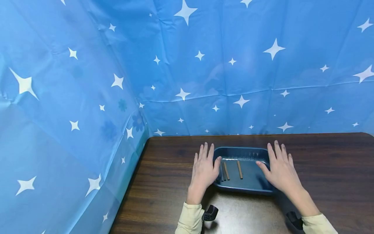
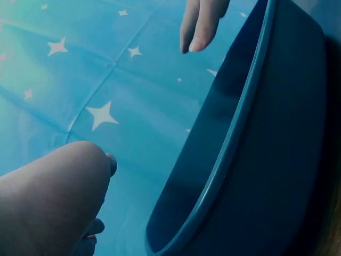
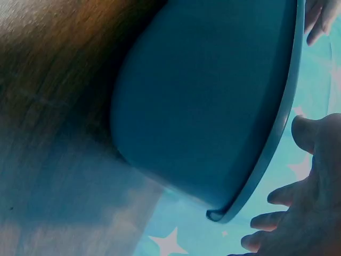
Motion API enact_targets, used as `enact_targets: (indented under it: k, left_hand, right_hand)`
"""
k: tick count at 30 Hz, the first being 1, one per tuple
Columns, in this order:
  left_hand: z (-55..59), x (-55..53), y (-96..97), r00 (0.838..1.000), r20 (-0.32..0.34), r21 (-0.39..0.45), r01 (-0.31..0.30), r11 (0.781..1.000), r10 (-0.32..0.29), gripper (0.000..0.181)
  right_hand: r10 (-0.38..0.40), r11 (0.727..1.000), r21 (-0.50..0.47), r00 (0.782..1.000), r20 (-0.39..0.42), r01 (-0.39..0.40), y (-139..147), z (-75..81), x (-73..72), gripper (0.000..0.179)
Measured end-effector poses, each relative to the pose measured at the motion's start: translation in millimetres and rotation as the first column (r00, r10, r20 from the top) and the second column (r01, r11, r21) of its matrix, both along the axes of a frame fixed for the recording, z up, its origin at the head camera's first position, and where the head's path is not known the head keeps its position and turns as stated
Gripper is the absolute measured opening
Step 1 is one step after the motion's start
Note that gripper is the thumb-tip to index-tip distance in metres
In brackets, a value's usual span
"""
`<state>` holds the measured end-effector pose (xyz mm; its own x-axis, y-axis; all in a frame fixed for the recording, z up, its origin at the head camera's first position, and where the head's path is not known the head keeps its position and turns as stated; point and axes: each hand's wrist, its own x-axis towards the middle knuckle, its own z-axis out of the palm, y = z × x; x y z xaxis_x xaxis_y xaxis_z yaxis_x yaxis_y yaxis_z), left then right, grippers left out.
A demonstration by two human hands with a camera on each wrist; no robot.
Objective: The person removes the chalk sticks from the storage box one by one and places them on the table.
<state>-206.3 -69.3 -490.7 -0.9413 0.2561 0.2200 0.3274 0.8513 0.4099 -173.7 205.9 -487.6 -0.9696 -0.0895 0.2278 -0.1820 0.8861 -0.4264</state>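
Observation:
A dark blue rectangular tray (image 1: 254,177) with raised walls stands on the table between my two hands. Inside it lie a few thin sticks: a brown stick (image 1: 240,169) near the middle, and another brown stick (image 1: 226,171) with darker ones close by its left. My left hand (image 1: 204,170) is over the tray's left end, fingers straight and thumb out over the rim. Over the right end, my right hand (image 1: 281,172) spreads its fingers, thumb pointing inward. The right wrist view shows a gap between that hand and the tray's rim (image 3: 279,128). Both hands hold nothing.
The dark wood table (image 1: 330,169) extends to both sides of the tray. Behind it hangs a blue cloth (image 1: 210,74) with white stars, and a similar cloth (image 1: 52,130) borders the left side. Black wrist devices sit at both cuffs, one wrist camera (image 1: 210,213) by the left sleeve.

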Motion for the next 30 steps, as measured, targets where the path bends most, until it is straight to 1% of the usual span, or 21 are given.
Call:
enact_targets:
  k: [3, 6, 8, 10, 12, 13, 14, 16, 18, 20, 21, 22, 23, 25, 26, 28, 30]
  left_hand:
    - [-2.2, 0.6, 0.1, 1.0, 0.014, 0.037, 0.003, 0.999, -0.004, 0.06]
    - [-5.6, 0.2, -0.4, 1.0, 0.026, 0.121, -0.005, 0.993, 0.002, 0.057]
    - [-8.3, -0.1, -0.9, 0.999, 0.05, 0.192, -0.026, 0.981, 0.017, 0.056]
    - [-11.5, -0.4, -1.4, 0.996, 0.077, 0.273, -0.06, 0.96, 0.041, 0.055]
    - [-15.5, -0.6, -1.8, 0.991, 0.11, 0.352, -0.107, 0.93, 0.072, 0.053]
    - [-18.0, -0.9, -1.9, 0.988, 0.13, 0.393, -0.134, 0.91, 0.089, 0.052]
    - [-20.4, -1.0, -1.9, 0.984, 0.145, 0.438, -0.161, 0.885, 0.107, 0.051]
    - [-25.5, -1.4, -2.2, 0.975, 0.172, 0.521, -0.213, 0.827, 0.142, 0.046]
    - [-30.4, -1.9, -3.0, 0.965, 0.198, 0.599, -0.258, 0.758, 0.172, 0.039]
    - [-34.5, -2.2, -4.3, 0.959, 0.215, 0.659, -0.283, 0.697, 0.186, 0.03]
    - [-36.3, -2.6, -5.1, 0.956, 0.228, 0.68, -0.293, 0.672, 0.187, 0.026]
    - [-37.7, -2.9, -5.8, 0.954, 0.237, 0.694, -0.3, 0.655, 0.185, 0.023]
    - [-38.8, -3.1, -6.6, 0.952, 0.247, 0.707, -0.303, 0.639, 0.179, 0.02]
    - [-39.7, -3.0, -7.6, 0.951, 0.26, 0.717, -0.306, 0.626, 0.166, 0.018]
    - [-39.8, -2.9, -7.9, 0.949, 0.273, 0.718, -0.312, 0.622, 0.16, 0.018]
    - [-39.2, -2.3, -8.0, 0.944, 0.29, 0.712, -0.322, 0.624, 0.156, 0.019]
    - [-38.2, -1.0, -7.6, 0.938, 0.316, 0.713, -0.335, 0.616, 0.144, 0.021]
  right_hand:
    - [0.011, 1.0, -0.002, 1.0, -0.002, -0.011, -4, -0.7, -0.5, 0.085]
    - [0.021, 1.0, -0.005, 1.0, -0.01, -0.021, -7, -1.3, -2.0, 0.084]
    - [0.025, 1.0, -0.003, 1.0, -0.012, -0.025, -8, -1.8, -2.8, 0.083]
    - [0.03, 1.0, -0.002, 1.0, -0.009, -0.03, -10, -2.4, -3.4, 0.082]
    - [0.035, 0.999, -0.004, 0.999, -0.007, -0.035, -13, -2.7, -3.7, 0.082]
    - [0.037, 0.999, -0.004, 0.999, -0.006, -0.038, -14, -2.8, -3.7, 0.082]
    - [0.041, 0.999, -0.008, 0.999, -0.007, -0.041, -16, -2.8, -3.9, 0.081]
    - [0.043, 0.999, -0.019, 0.999, -0.009, -0.043, -19, -3.6, -4.4, 0.08]
    - [0.038, 0.999, -0.031, 0.999, -0.018, -0.039, -23, -4.3, -4.5, 0.078]
    - [0.024, 0.998, -0.053, 0.999, -0.031, -0.026, -27, -5.2, -4.6, 0.075]
    - [0.017, 0.997, -0.068, 0.999, -0.038, -0.02, -29, -5.7, -4.7, 0.073]
    - [0.013, 0.996, -0.086, 0.999, -0.043, -0.017, -31, -6.0, -4.7, 0.071]
    - [0.011, 0.994, -0.109, 0.999, -0.043, -0.016, -33, -6.2, -4.7, 0.069]
    - [0.01, 0.987, -0.161, 0.999, -0.033, -0.016, -37, -7.0, -5.6, 0.065]
    - [0.013, 0.983, -0.185, 1.0, -0.022, -0.017, -39, -7.5, -6.3, 0.064]
    - [0.019, 0.972, -0.236, 1.0, 0.006, -0.017, -43, -8.4, -7.6, 0.061]
    - [0.023, 0.963, -0.271, 0.999, 0.033, -0.013, -46, -10.1, -9.3, 0.059]
